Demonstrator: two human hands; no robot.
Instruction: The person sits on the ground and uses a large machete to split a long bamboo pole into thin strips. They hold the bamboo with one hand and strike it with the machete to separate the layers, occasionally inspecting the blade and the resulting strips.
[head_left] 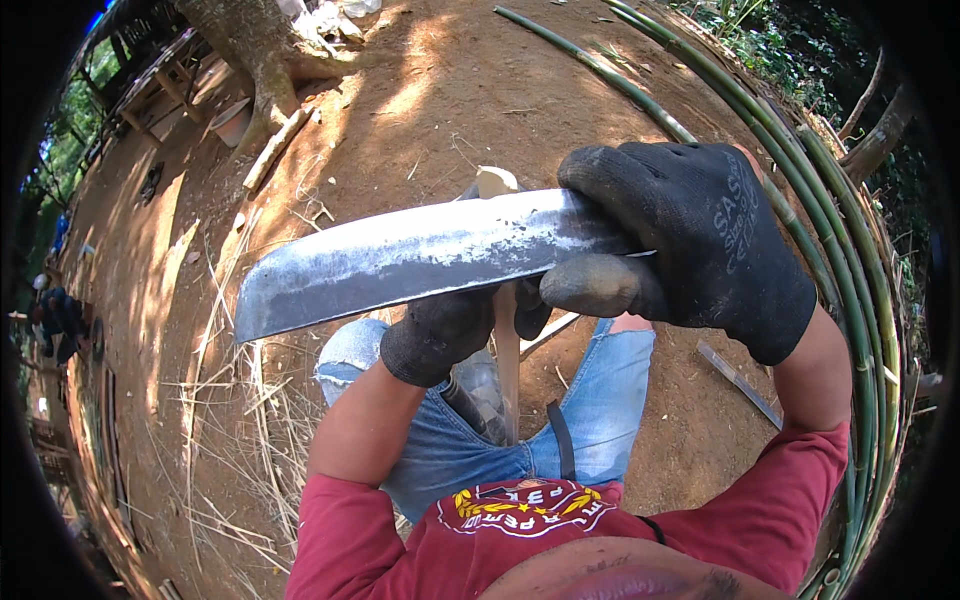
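A broad machete (400,250) crosses the middle of the view, its blade reaching left with a dark lower band and a bright upper one. My right hand (690,240), in a black glove, is closed at the blade's right end, thumb along the near side; the handle is hidden. Below and partly behind the blade, my gloved left hand (440,340) closes around a pale strip of wood or bamboo (507,370). That strip stands lengthwise between my knees, and its top end shows just beyond the blade. Whether blade and strip touch I cannot tell.
Long green bamboo poles (850,260) lie along the right. A flat metal-looking strip (738,383) rests on the dirt by my right arm. Thin dry slivers (260,420) litter the ground at left. Farther off are a cut branch (275,150), a tree trunk (240,50) and a bucket (232,122).
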